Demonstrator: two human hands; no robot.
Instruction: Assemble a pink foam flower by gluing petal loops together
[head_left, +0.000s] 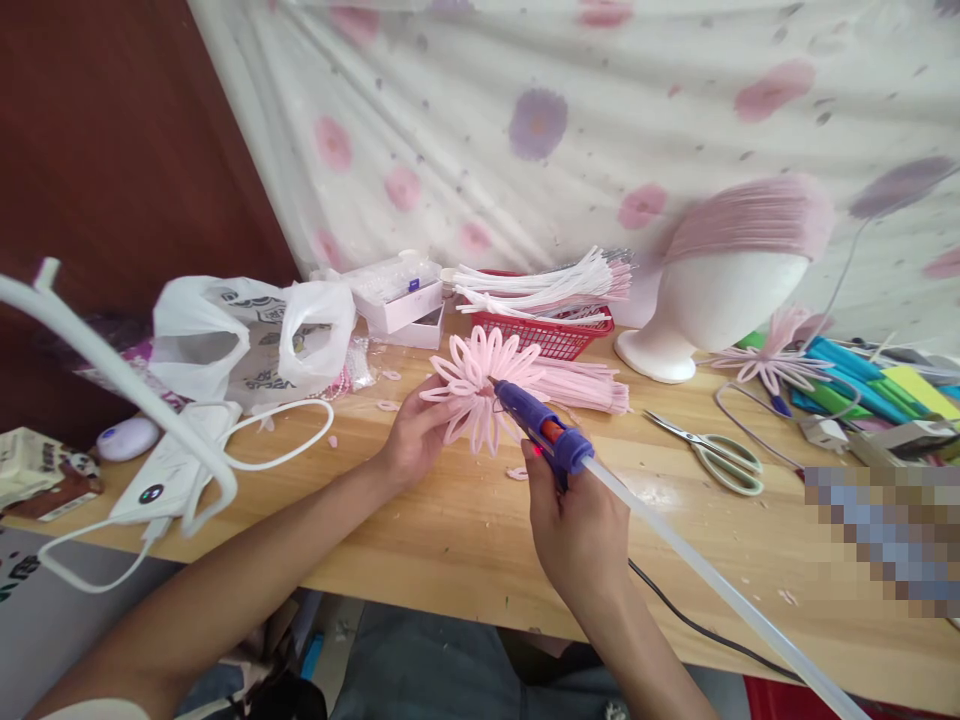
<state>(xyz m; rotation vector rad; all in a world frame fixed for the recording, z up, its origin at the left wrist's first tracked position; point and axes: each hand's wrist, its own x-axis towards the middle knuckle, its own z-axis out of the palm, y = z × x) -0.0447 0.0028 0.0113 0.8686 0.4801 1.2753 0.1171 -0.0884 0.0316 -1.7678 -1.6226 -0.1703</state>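
Observation:
My left hand (pixel 417 432) is closed on a pink flower (pixel 480 385) made of looped pipe cleaners and holds it above the wooden table (pixel 465 530). My right hand (pixel 576 525) grips a purple hot glue gun (pixel 541 432). Its nozzle touches the middle of the flower. A long clear glue stick (pixel 720 590) sticks out of the gun's back toward the lower right. A black cable runs from the gun across the table's front edge.
Behind the flower lie a bundle of pink pipe cleaners (pixel 581 385) and a red basket (pixel 555 335) of white ones. Scissors (pixel 716 455) lie to the right, near a white foam head (pixel 712 300). A white plastic bag (pixel 247 335) sits at the left.

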